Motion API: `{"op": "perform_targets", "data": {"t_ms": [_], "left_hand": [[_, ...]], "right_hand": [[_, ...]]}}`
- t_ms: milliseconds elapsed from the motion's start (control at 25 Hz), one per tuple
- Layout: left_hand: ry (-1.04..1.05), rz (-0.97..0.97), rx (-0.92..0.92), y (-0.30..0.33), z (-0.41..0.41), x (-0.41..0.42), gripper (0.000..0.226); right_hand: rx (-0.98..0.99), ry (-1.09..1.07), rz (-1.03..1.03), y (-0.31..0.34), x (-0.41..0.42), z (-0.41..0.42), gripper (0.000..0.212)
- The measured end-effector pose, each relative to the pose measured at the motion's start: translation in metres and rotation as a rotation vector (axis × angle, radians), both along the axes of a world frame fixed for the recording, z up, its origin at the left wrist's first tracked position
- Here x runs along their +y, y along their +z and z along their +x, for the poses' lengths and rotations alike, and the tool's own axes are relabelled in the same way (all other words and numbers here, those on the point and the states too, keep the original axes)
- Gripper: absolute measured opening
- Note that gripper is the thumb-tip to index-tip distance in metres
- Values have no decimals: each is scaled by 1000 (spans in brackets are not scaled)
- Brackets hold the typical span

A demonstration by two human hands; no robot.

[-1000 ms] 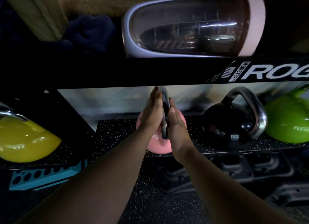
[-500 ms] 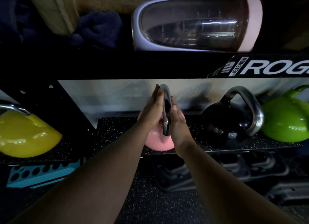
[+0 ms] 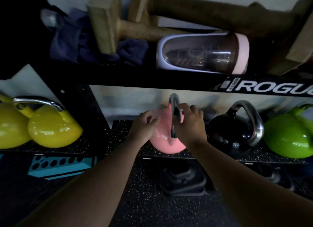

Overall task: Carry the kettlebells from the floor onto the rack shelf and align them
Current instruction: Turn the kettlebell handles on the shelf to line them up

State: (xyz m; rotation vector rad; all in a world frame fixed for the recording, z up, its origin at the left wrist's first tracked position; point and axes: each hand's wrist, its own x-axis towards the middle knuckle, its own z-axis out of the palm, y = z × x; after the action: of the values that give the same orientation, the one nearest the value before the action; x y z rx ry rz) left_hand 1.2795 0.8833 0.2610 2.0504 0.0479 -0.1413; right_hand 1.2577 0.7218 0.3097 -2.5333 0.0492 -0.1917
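pink kettlebell [image 3: 166, 138] on rack shelf [image 3: 220, 156], just left of black kettlebell [image 3: 227, 133] | right hand [image 3: 189, 125] gripping its steel handle [image 3: 173, 108] | left hand [image 3: 144, 126] curled loosely against its left side

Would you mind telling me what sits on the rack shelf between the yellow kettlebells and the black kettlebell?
In the head view, the pink kettlebell sits between the yellow kettlebells and the black kettlebell, with both hands on it.
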Motion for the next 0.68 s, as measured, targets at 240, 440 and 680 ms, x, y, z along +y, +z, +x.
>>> {"op": "perform_targets", "data": {"t_ms": [240, 440, 680], "left_hand": [[93, 556, -120, 45, -33, 103, 29], [144, 671, -105, 58, -56, 217, 25], [84, 877, -30, 50, -86, 384, 36]], "right_hand": [[32, 252, -170, 16, 78, -18, 34], [-4, 388, -219, 18, 180, -20, 28], [44, 481, -110, 10, 335, -25, 25]]}}
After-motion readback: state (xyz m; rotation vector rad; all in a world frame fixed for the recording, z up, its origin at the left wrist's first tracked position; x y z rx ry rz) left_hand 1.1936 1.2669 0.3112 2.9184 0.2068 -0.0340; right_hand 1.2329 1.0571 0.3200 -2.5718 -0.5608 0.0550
